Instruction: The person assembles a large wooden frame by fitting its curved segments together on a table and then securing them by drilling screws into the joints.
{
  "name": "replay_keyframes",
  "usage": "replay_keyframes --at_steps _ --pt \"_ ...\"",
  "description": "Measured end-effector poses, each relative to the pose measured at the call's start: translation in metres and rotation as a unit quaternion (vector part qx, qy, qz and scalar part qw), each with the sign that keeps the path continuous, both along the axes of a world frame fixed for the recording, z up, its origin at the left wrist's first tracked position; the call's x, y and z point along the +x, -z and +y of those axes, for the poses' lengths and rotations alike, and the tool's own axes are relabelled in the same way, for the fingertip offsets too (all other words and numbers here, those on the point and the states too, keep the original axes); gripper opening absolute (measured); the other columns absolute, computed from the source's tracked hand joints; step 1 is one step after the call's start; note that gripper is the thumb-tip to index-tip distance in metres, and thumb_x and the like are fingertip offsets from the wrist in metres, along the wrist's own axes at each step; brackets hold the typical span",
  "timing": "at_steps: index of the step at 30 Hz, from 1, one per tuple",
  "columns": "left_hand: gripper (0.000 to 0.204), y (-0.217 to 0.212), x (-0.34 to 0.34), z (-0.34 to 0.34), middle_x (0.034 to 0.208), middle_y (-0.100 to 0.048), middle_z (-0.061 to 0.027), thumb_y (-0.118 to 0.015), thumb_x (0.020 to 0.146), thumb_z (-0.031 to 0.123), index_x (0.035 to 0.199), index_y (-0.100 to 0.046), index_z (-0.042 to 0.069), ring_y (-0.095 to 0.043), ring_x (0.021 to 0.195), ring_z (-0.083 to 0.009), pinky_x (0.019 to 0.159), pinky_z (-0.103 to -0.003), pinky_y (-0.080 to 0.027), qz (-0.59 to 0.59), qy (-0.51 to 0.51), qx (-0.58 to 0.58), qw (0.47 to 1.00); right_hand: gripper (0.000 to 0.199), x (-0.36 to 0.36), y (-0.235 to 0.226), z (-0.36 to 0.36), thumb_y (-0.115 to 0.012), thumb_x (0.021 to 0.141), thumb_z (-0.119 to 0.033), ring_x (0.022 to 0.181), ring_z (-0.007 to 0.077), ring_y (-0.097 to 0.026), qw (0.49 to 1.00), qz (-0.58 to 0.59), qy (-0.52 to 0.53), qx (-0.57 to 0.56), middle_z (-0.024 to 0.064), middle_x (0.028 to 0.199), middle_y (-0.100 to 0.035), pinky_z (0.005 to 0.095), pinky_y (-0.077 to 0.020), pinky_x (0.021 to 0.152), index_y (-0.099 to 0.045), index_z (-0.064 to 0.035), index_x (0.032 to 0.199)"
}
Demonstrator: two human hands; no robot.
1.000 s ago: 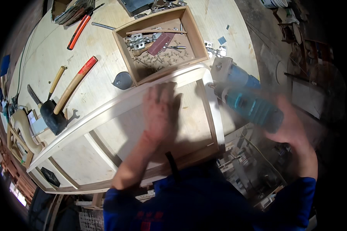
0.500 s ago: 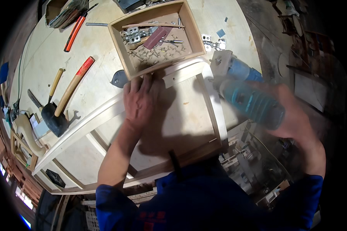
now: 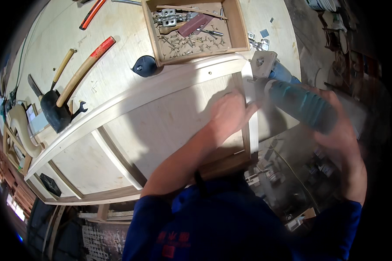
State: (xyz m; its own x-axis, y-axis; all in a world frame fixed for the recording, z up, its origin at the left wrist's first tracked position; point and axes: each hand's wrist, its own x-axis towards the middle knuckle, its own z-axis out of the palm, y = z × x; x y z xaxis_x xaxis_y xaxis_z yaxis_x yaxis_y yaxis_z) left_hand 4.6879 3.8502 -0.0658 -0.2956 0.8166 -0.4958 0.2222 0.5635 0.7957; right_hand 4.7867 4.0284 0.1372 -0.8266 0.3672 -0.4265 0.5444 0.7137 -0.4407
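Observation:
In my right hand is a teal cordless drill, somewhat blurred, its tip pointing left over the right end of a pale wooden frame. My left hand is closed at that end rail, with its thumb across the wood just below the drill's tip. Its fingers curl on the inner side, partly hidden. Beside the drill's front lies a second power tool with a blue body and a flat metal base. A small hole shows in the frame's far rail.
Beyond the frame, a wooden tray holds screws and hinges. A round black object sits beside it. To the left lie a mallet, a red-handled hammer shaft, a wrench and an orange cutter. Clutter fills the floor at right.
My left hand has gone from the far rail by the tray to the frame's right end, near the drill's tip. The drill stays in my right hand. The view has shifted.

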Motion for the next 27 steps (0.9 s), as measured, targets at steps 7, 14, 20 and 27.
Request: replay_keyframes --at_steps 7,14,20,27 --pt "0.057 0.012 -0.005 0.012 0.102 -0.071 -0.033 -0.063 0.098 0.044 0.12 -0.065 -0.008 -0.071 0.099 -0.045 0.09 -0.049 -0.056 -0.058 0.013 -0.05 0.997 0.07 -0.009 -0.004 0.002 -0.077 0.068 -0.014 0.105 0.0331 -0.069 0.998 -0.058 0.006 -0.034 0.0231 0.113 -0.068 0.0407 -0.0518 0.093 -0.06 -0.0012 0.135" --pt "0.055 0.018 -0.001 0.011 0.107 -0.072 -0.0289 -0.064 0.097 0.044 0.127 -0.064 -0.002 -0.07 0.104 -0.043 0.096 -0.049 -0.054 -0.081 -0.032 -0.032 0.996 0.07 -0.005 -0.004 0.008 -0.083 0.067 -0.015 0.113 0.0331 -0.067 0.995 -0.093 -0.022 0.022 0.0211 0.126 -0.067 0.0412 -0.0511 0.097 -0.055 0.0015 0.129" --pt "0.052 0.017 -0.005 0.011 0.097 -0.073 -0.0283 -0.065 0.096 0.045 0.119 -0.07 -0.001 -0.072 0.094 -0.0406 0.09 -0.049 -0.055 -0.086 -0.032 -0.025 0.995 0.067 0.001 0.002 0.023 -0.086 0.066 -0.017 0.113 0.0345 -0.066 0.991 -0.077 -0.097 0.046 0.0204 0.129 -0.065 0.0422 -0.0506 0.097 -0.053 0.0007 0.122" --pt "0.057 0.016 -0.01 0.01 0.084 -0.071 -0.0278 -0.067 0.095 0.049 0.099 -0.074 -0.007 -0.072 0.078 -0.0409 0.076 -0.048 -0.056 -0.076 -0.019 -0.025 0.997 0.068 -0.026 -0.01 0.012 -0.081 0.069 -0.019 0.104 0.0355 -0.069 0.986 -0.104 -0.12 0.041 0.021 0.117 -0.07 0.0414 -0.0524 0.092 -0.059 0.0011 0.131"
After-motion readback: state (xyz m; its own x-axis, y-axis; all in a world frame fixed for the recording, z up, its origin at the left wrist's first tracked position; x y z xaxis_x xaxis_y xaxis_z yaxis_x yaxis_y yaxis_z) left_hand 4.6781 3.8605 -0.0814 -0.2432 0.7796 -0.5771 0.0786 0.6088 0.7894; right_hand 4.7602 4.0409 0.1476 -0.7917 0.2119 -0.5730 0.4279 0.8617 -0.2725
